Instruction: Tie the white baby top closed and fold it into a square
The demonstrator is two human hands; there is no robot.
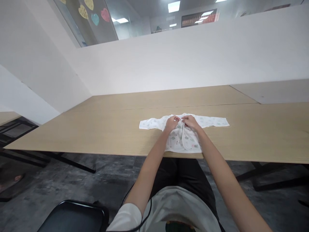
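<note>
A small white long-sleeved baby shirt (pixel 177 141) with a scattered print lies flat on the table, both sleeves stretched out sideways. Its front has an overlapping flap whose edge curves down toward the hem, and its hem lies close to the table's front edge. My left hand (pixel 172 122) pinches the cloth at the neckline, fingers closed. Right beside it, my right hand (pixel 190 121) pinches the same part of the shirt, fingertips nearly meeting those of the left. Whatever fastening may lie between the fingertips is too small to make out.
The light wood table (pixel 116 129) reaches to a white wall (pixel 169 64) at the back. A grey panel (pixel 277 91) is at the back right. A black chair (pixel 74 216) stands at the lower left, and a cable (pixel 147 216) runs by my left arm.
</note>
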